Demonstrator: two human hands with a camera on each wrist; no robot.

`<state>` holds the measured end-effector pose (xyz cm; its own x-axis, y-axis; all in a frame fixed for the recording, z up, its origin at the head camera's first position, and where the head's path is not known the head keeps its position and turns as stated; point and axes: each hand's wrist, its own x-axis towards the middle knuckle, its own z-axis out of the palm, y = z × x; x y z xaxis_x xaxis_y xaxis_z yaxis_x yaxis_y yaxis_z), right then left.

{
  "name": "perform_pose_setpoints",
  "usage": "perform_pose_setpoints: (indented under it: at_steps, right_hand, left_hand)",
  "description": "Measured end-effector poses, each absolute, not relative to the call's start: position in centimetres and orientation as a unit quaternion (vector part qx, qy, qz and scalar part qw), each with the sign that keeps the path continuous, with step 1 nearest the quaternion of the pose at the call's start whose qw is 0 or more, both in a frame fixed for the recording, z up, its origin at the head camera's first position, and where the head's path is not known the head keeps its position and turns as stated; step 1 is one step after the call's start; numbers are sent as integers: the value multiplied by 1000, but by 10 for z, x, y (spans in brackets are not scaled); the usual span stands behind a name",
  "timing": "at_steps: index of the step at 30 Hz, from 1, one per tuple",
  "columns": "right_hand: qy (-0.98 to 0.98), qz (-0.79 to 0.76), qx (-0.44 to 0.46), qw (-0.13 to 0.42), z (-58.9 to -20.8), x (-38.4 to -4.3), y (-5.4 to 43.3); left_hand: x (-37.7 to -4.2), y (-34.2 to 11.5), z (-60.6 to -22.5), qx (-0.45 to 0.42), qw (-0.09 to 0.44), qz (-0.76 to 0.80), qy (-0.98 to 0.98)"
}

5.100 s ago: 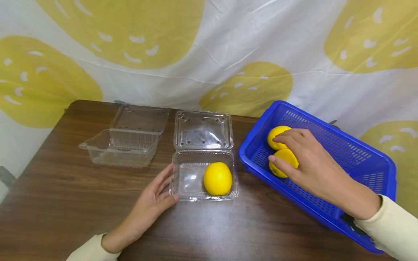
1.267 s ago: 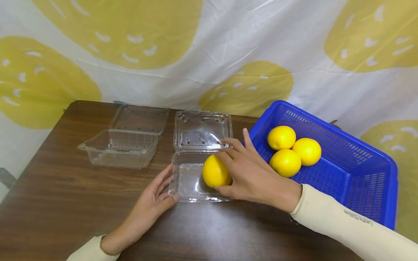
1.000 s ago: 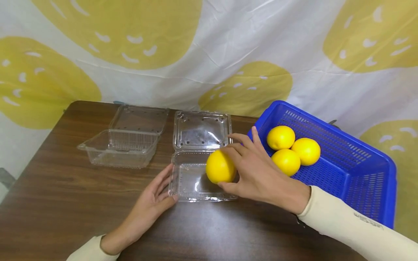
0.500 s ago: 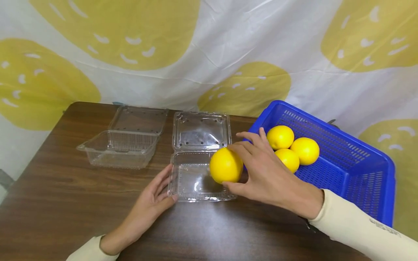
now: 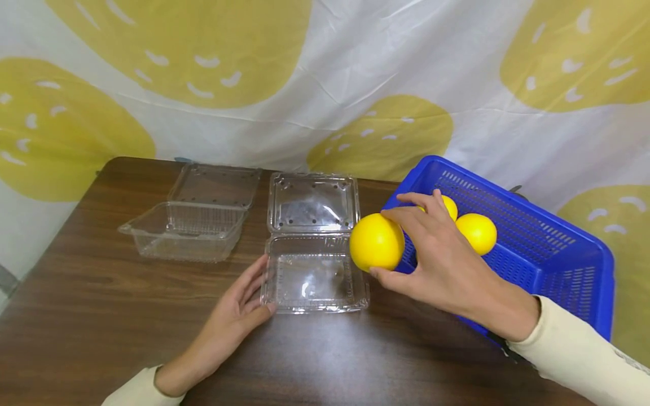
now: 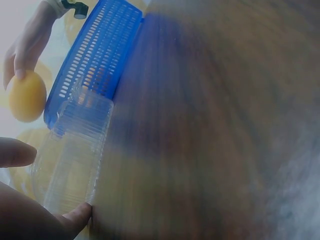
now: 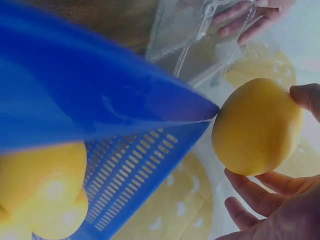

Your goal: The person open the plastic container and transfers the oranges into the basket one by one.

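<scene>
My right hand (image 5: 442,254) holds a yellow round fruit (image 5: 377,242) between thumb and fingertips, raised over the right edge of an open clear plastic clamshell box (image 5: 310,273) and the near-left rim of the blue basket. In the right wrist view, the fruit (image 7: 257,127) is smooth and slightly oval. My left hand (image 5: 231,321) holds the box's left end, thumb at the front corner and fingers along the side. The box's base shows no fruit in it, and its lid (image 5: 313,203) lies back on the table. More yellow fruits (image 5: 476,233) sit in the basket, partly hidden by my right hand.
The blue perforated basket (image 5: 518,225) stands slanted on the right. A second open clear clamshell box (image 5: 190,234) is at the left on the brown wooden table (image 5: 127,316). A white cloth with yellow patterns (image 5: 284,129) hangs behind the table.
My right hand has lifted the yellow fruit out of the clear box and moved it right, toward the basket. The left hand has stayed at the box's left end.
</scene>
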<state>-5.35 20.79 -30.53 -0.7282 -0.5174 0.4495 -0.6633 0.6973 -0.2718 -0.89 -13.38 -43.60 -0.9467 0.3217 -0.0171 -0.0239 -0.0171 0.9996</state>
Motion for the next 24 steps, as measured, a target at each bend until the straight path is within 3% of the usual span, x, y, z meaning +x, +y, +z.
perform_pose_setpoints:
  at_steps: [24]
  right_hand:
    - [-924, 186, 279, 181, -301, -48, 244]
  left_hand:
    - [-9, -134, -436, 111, 121, 704, 691]
